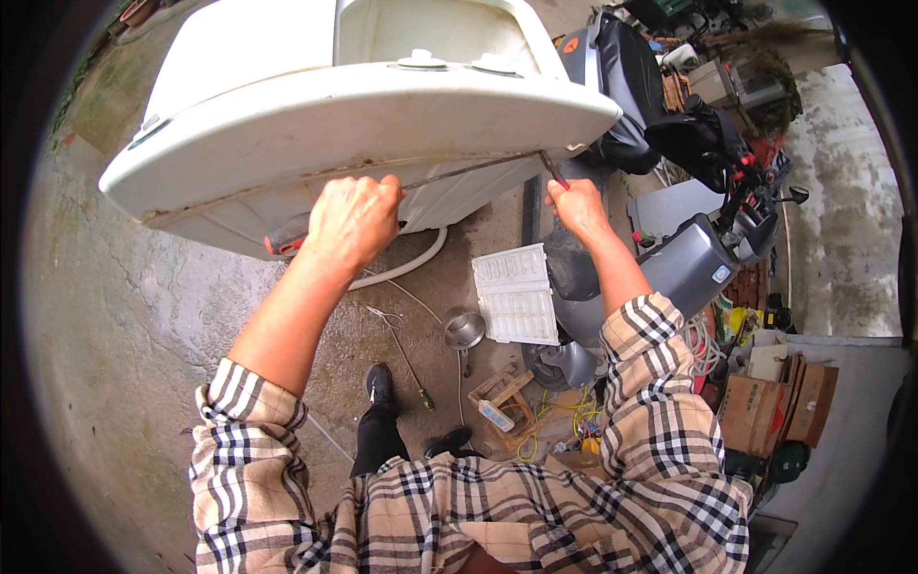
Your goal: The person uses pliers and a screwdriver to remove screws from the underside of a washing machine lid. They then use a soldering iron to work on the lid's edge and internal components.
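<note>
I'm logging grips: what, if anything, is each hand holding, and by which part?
The right hand holds a red-handled tool by its handle. The left hand is closed, but what it grips, if anything, cannot be told.

Floor (pixel 182 325): concrete, damp-looking and cracked over on the left
Scooter (pixel 693 263): grey and black, off to the right
Pot (pixel 464 329): round, metal, down on the floor
Wooden frame (pixel 517 385): low down, yellow cord (pixel 579 417) just beside it
Boxes (pixel 751 414): brown cardboard, with a pale coil (pixel 703 346) near them
Wall (pixel 846 201): whitish, blotched with grey
</note>
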Available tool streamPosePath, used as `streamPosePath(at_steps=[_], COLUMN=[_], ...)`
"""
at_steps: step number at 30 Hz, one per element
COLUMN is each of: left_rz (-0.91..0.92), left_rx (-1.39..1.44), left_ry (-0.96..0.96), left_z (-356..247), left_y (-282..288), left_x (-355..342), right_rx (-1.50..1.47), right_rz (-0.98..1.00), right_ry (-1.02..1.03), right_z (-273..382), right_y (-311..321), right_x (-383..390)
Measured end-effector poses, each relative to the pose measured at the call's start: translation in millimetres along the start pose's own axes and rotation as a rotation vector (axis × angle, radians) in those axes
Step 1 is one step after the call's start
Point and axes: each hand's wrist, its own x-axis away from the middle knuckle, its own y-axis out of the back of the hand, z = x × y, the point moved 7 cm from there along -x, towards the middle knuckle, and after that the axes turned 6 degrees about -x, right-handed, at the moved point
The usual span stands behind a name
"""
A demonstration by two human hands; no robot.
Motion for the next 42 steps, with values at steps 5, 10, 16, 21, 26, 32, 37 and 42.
streamPosePath(at_steps=[5,10,16,21,26,32,37,42], left_rz=[0.024,0.056,0.032,0.015,0.007,0.023,0.019,-0.063], left_rx=[0.021,0.027,-0.026,-0.101,-0.059,0.067,0.059,0.034], left_ry=[0.039,0.064,0.073,0.008,-0.002,0.071,0.101,0.062], left_z=[0.8,-0.4,-9.2,-16.0,-4.2,0.7,2.3,-1.3], left_y=[-4.4,-8.3,2.7,15.9,6.9,-4.9,-9.2,-12.3], left_x=[3.9,12.2,14.4,12.2,7.4,13.2,23.5,27.4], right_rx=[-0.604,-0.887,-0.907,-0.972,0.273,-0.513,-1.182,-0.909], right_rz=[0.261,0.393,0.442,0.58,0.056,0.259,0.58,0.449], right_ry=[-0.247,-0.296,-0.365,-0.499,0.044,-0.192,-0.488,-0.53], right_z=[-23.1,-20.4,-11.9,-16.0,22.6,-14.2,-16.9,-12.1], right_y=[-14.3,-17.7,-15.8,-15.6,0.2,-11.7,-15.8,-9.8], right_x=[3.5,7.2,7.6,5.4,0.5,4.9,4.0,1.4])
